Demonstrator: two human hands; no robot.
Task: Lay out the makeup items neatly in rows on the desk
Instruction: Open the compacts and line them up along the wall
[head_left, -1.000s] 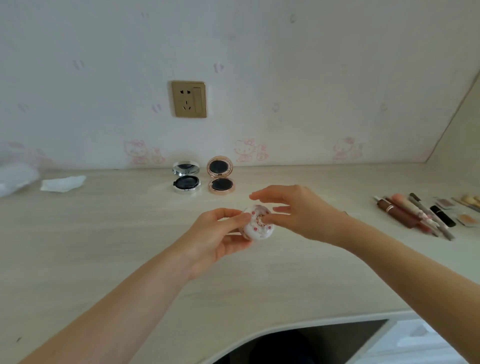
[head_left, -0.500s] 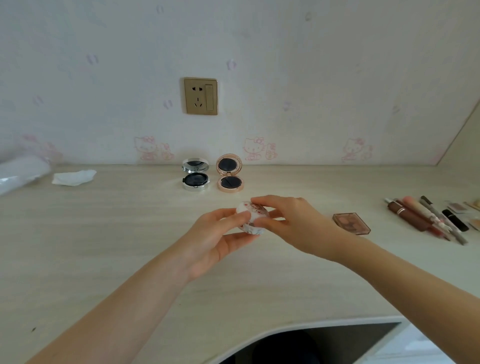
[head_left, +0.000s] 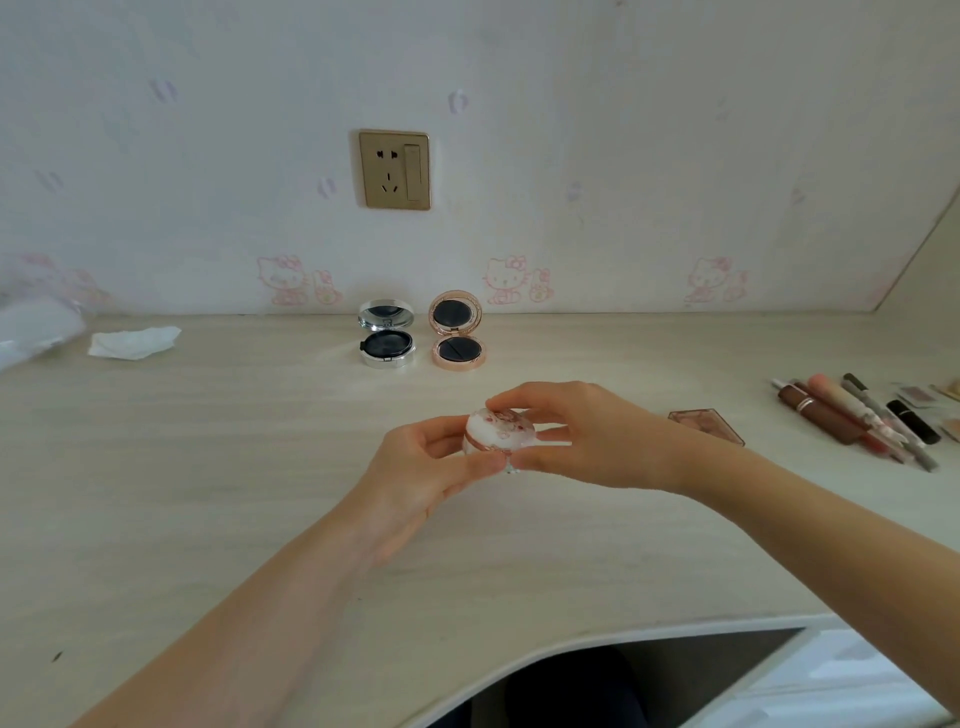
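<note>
Midway before the open rose-gold compact (head_left: 457, 332), left hand (head_left: 415, 473) and right hand (head_left: 587, 441) pinch a round white pink-printed compact (head_left: 498, 430) between them.

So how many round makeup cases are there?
3. An open silver round compact and an open rose-gold round compact stand by the wall; both hands hold a white round patterned compact. More may be hidden off-frame.

Bare worktop (head_left: 208, 467) lay left of the hands; two open compacts (head_left: 387, 335) stood behind, pencils (head_left: 852, 415) crowded right.
</note>
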